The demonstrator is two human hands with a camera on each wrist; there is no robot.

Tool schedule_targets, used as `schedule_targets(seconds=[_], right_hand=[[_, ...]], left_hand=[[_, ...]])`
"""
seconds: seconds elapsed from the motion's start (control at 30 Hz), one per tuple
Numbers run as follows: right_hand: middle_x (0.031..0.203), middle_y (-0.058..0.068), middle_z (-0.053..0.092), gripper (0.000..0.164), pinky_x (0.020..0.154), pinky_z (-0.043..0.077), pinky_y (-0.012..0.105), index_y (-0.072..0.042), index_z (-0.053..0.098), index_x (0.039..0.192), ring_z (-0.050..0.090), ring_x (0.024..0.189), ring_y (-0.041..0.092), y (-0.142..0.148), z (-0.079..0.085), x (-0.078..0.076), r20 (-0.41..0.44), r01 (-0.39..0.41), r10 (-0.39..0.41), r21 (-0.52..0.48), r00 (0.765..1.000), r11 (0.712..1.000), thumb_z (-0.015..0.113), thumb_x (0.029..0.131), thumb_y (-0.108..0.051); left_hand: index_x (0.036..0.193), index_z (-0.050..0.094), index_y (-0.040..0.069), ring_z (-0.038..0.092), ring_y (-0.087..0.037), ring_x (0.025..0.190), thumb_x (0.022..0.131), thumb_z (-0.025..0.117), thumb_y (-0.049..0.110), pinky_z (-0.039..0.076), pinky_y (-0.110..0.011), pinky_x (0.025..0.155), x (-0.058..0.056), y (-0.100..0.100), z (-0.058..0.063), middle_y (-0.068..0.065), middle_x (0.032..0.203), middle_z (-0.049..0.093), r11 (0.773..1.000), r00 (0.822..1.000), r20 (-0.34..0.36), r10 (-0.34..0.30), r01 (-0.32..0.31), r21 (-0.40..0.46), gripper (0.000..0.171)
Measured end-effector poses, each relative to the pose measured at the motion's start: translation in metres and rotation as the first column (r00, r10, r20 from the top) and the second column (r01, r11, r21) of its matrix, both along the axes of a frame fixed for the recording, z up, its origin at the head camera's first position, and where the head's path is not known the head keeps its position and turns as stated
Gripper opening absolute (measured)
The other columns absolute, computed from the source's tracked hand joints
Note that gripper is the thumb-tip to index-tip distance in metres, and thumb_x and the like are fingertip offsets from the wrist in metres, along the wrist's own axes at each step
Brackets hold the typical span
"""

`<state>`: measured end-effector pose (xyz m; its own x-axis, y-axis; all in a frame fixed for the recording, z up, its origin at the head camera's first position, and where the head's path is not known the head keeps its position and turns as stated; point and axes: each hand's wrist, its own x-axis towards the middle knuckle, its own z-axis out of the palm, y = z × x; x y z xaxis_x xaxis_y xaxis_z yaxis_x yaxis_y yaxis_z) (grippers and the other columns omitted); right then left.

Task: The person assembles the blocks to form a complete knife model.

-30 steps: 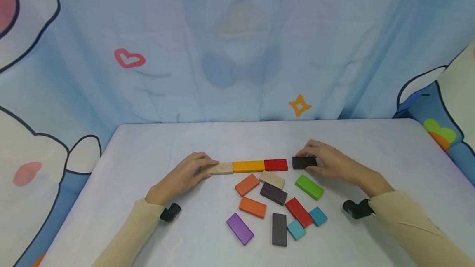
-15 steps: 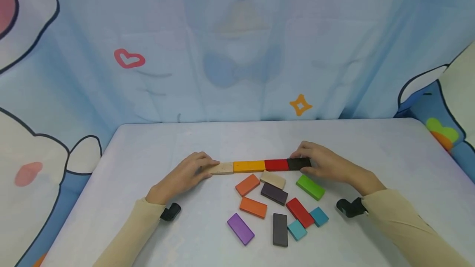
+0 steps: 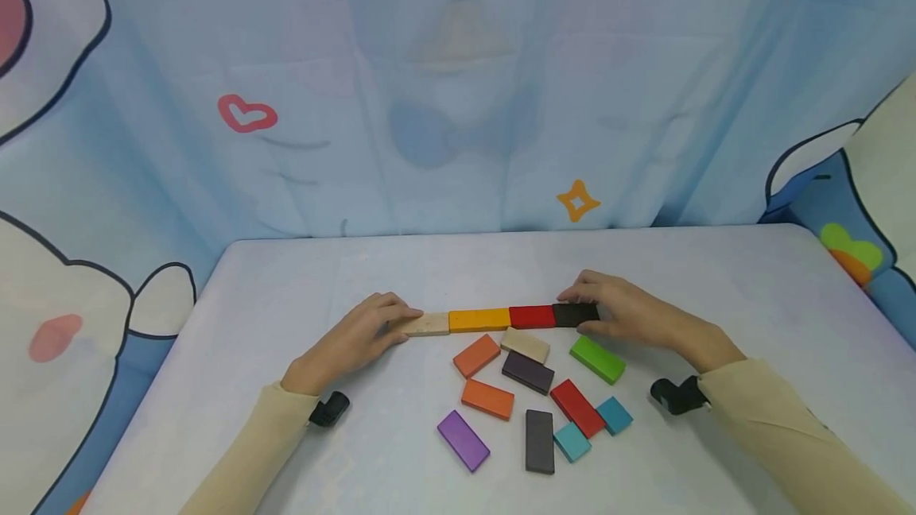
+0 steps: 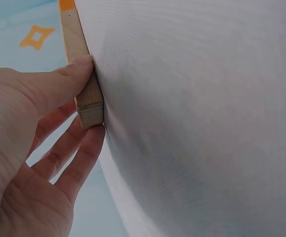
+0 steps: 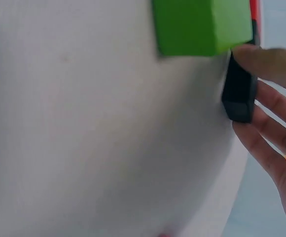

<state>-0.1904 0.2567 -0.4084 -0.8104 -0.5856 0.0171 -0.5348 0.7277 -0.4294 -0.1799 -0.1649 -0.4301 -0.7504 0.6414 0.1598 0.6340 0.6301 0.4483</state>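
Note:
A straight row of flat wooden blocks lies across the table: a natural wood block (image 3: 429, 325), a yellow block (image 3: 479, 320), a red block (image 3: 532, 316) and a black block (image 3: 576, 314), end to end. At the row's left end my left hand (image 3: 365, 334) grips the natural wood block, thumb on the near side and fingers at the far side and end. My right hand (image 3: 637, 312) pinches the black block at the right end, its left end against the red one. In the right wrist view, a green block (image 5: 197, 24) stands close to my thumb.
Nearer me lie loose blocks: two orange, a purple block (image 3: 463, 441), a cream block (image 3: 525, 346), two dark ones, a second red block (image 3: 577, 408) and two small teal blocks (image 3: 572, 442). The white table (image 3: 322, 261) ends at a blue printed curtain (image 3: 458, 102).
My right hand has moved left with the black block, closing the gap to the red block. Over the last half second it has stayed there. My left hand has kept its place.

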Motion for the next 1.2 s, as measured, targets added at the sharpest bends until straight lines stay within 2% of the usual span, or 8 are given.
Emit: schedule_targets(seconds=[0.2, 0.4, 0.5, 0.6, 0.8, 0.97, 1.1, 1.2], right_hand=[[0.116, 0.005, 0.063, 0.049, 0.089, 0.059, 0.049, -0.006, 0.069, 0.133, 0.065, 0.105, 0.025, 0.021, 0.008, 0.008, -0.018, 0.068, -0.069, -0.029, 0.997, 0.997, 0.085, 0.087, -0.009], [0.118, 0.01, 0.065, 0.045, 0.085, 0.059, 0.052, -0.007, 0.071, 0.129, 0.066, 0.104, 0.029, 0.055, 0.015, 0.021, -0.067, 0.121, -0.122, -0.019, 0.99, 0.993, 0.086, 0.087, -0.013], [0.117, 0.009, 0.065, 0.045, 0.083, 0.06, 0.049, -0.007, 0.071, 0.128, 0.066, 0.103, 0.028, 0.074, 0.018, 0.029, -0.095, 0.151, -0.152, -0.01, 0.984, 0.988, 0.087, 0.086, -0.012], [0.115, 0.006, 0.065, 0.046, 0.08, 0.061, 0.04, -0.008, 0.072, 0.127, 0.066, 0.1, 0.027, 0.092, 0.019, 0.037, -0.129, 0.179, -0.177, -0.002, 0.976, 0.984, 0.089, 0.084, -0.012], [0.114, 0.005, 0.065, 0.05, 0.078, 0.059, 0.025, -0.008, 0.071, 0.126, 0.067, 0.098, 0.028, 0.111, 0.009, 0.048, -0.126, 0.205, -0.204, -0.002, 0.971, 0.979, 0.091, 0.08, -0.01], [0.112, 0.006, 0.065, 0.053, 0.078, 0.057, 0.02, -0.005, 0.071, 0.125, 0.066, 0.098, 0.027, 0.113, -0.002, 0.053, -0.097, 0.22, -0.219, -0.003, 0.971, 0.976, 0.093, 0.077, -0.008], [0.113, 0.008, 0.066, 0.05, 0.08, 0.056, 0.019, -0.001, 0.071, 0.124, 0.064, 0.101, 0.028, 0.113, -0.009, 0.054, -0.056, 0.234, -0.234, -0.004, 0.971, 0.972, 0.091, 0.079, -0.009], [0.112, 0.008, 0.067, 0.049, 0.08, 0.056, 0.019, -0.001, 0.072, 0.122, 0.064, 0.1, 0.027, 0.115, -0.012, 0.054, -0.068, 0.238, -0.238, -0.007, 0.969, 0.971, 0.092, 0.078, -0.008]], left_hand=[[0.134, 0.07, 0.004, 0.059, -0.022, 0.106, 0.097, 0.075, 0.008, 0.054, -0.04, 0.094, 0.001, 0.001, 0.0, -0.007, 0.12, 0.067, 1.0, 1.0, -0.021, -0.007, 0.006, -0.003, 0.037], [0.134, 0.071, 0.004, 0.06, -0.023, 0.107, 0.097, 0.075, 0.008, 0.055, -0.041, 0.095, 0.002, 0.002, 0.001, -0.008, 0.122, 0.067, 1.0, 1.0, -0.01, 0.013, -0.013, 0.001, 0.037], [0.134, 0.07, 0.004, 0.06, -0.022, 0.108, 0.098, 0.075, 0.008, 0.055, -0.041, 0.096, 0.002, 0.002, 0.001, -0.008, 0.123, 0.067, 1.0, 1.0, -0.008, 0.022, -0.022, 0.001, 0.037], [0.134, 0.07, 0.005, 0.06, -0.022, 0.106, 0.098, 0.075, 0.009, 0.055, -0.04, 0.094, 0.002, 0.001, 0.0, -0.007, 0.122, 0.067, 1.0, 1.0, -0.013, 0.022, -0.022, -0.001, 0.037], [0.133, 0.071, 0.005, 0.06, -0.021, 0.105, 0.096, 0.076, 0.008, 0.055, -0.039, 0.093, 0.004, -0.002, -0.001, -0.007, 0.123, 0.068, 1.0, 0.999, -0.024, 0.028, -0.028, 0.001, 0.037], [0.133, 0.071, 0.005, 0.059, -0.02, 0.104, 0.097, 0.076, 0.008, 0.054, -0.038, 0.092, 0.003, -0.001, -0.001, -0.006, 0.124, 0.067, 1.0, 0.999, -0.023, 0.023, -0.023, 0.016, 0.037], [0.133, 0.071, 0.005, 0.058, -0.019, 0.103, 0.097, 0.076, 0.008, 0.054, -0.037, 0.091, 0.002, 0.0, -0.001, -0.005, 0.124, 0.067, 1.0, 1.0, -0.019, 0.022, -0.021, 0.018, 0.037], [0.134, 0.071, 0.005, 0.058, -0.019, 0.103, 0.097, 0.076, 0.008, 0.054, -0.038, 0.091, 0.002, 0.002, -0.001, -0.006, 0.124, 0.068, 1.0, 1.0, -0.012, 0.02, -0.02, 0.018, 0.037]])
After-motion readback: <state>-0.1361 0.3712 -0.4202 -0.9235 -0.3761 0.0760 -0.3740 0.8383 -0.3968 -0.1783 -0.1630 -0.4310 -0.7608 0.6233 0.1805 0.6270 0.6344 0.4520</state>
